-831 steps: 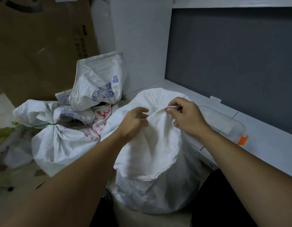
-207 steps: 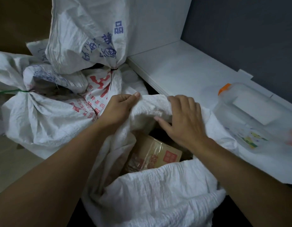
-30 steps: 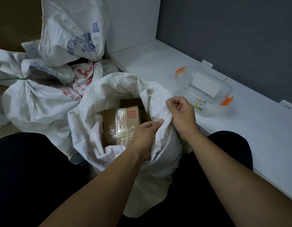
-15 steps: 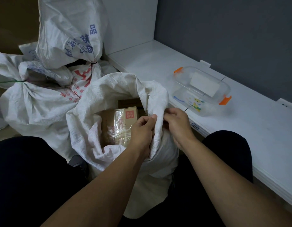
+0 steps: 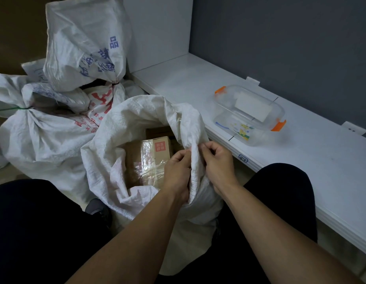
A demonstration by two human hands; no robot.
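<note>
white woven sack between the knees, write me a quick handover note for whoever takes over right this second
Hands: the left hand pinches a fold in the rim of the white woven plastic sack on the mouth side. The right hand pinches the same fold from the outer side.
Things: the sack stands between the person's legs with a taped brown cardboard box inside. A clear plastic container with orange clips sits on the white ledge. The tied white sacks are piled on the left.
Done: the sack mouth is open and the box is in view.
Left: probably fold the rim down and lift the box out.
</note>
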